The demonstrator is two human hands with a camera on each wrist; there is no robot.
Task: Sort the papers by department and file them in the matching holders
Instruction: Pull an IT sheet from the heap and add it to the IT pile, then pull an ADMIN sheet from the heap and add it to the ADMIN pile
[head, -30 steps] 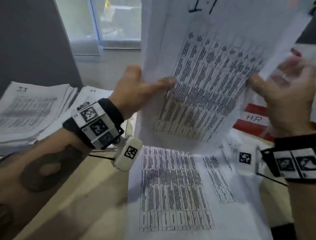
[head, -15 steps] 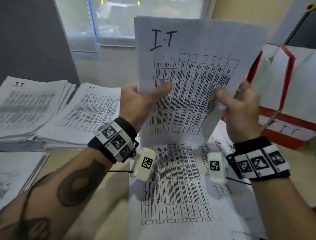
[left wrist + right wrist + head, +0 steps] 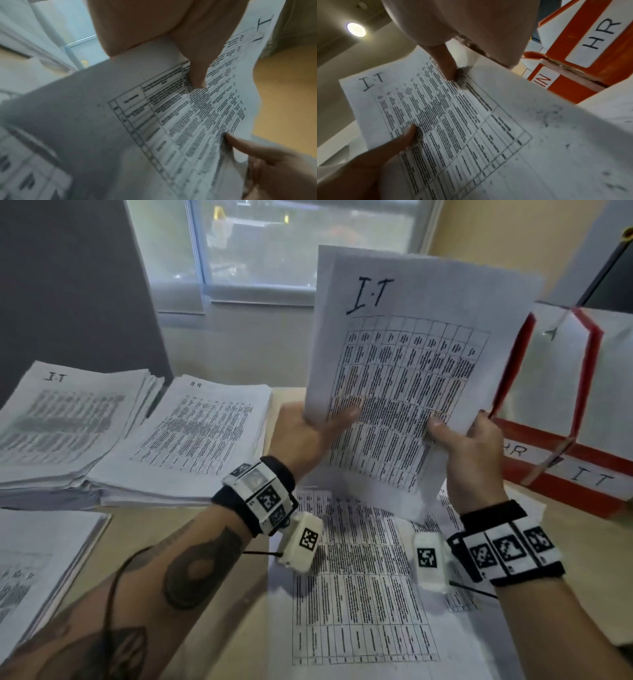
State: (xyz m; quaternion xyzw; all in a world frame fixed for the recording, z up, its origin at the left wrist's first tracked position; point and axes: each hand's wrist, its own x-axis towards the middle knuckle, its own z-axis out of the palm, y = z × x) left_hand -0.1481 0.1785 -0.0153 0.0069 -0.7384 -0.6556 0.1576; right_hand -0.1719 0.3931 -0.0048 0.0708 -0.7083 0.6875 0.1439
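Note:
I hold a few white sheets marked "I.T" upright in front of me, printed table facing me. My left hand pinches their lower left edge, thumb on the print. My right hand pinches the lower right edge. The same I.T sheets show under the left thumb, and the I.T sheets fill the right wrist view. Red-and-white file holders labelled HR and IT stand at the right. The HR holder is close behind my right hand. More printed papers lie flat on the desk below.
Two sorted stacks lie at the left: an I.T stack and a second stack beside it. Another pile sits at the near left edge. A window and a dark panel are behind the desk.
The held sheets have come down from close to my face and now stand squared up, heading visible. My right hand, open a second ago, now pinches their right edge.

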